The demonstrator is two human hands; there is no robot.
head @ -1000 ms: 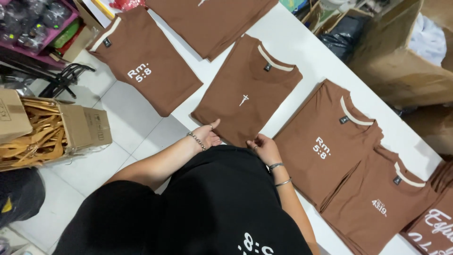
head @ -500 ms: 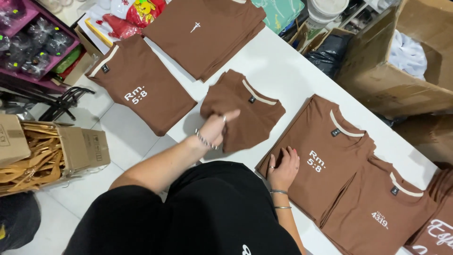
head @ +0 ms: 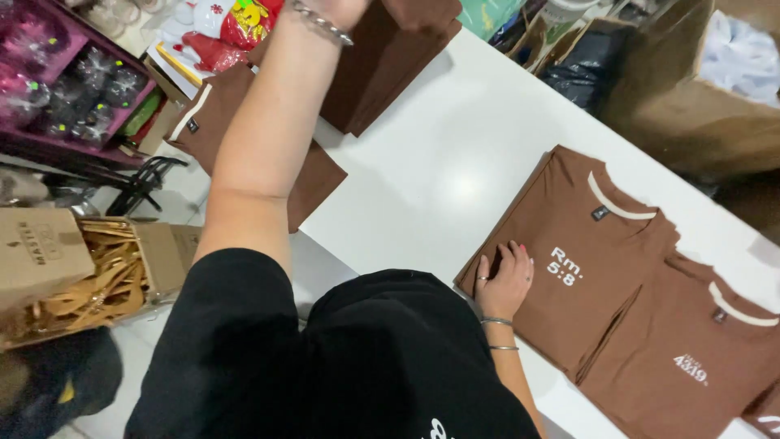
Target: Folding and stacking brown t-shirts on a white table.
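Resting flat and open on the nearest brown T-shirt [head: 585, 252] at the table's [head: 443, 175] front edge, my right hand [head: 505, 280] could drag its corner over the side if I lean. Farther off, my left hand [head: 345, 10] runs out of view over the folded brown stack [head: 382, 61]; whether it grips I cannot tell, and a loose hold there could topple the stack.

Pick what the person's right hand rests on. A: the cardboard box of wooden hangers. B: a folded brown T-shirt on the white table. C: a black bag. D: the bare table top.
B: the right hand lies flat on the corner of a folded brown T-shirt on the white table.
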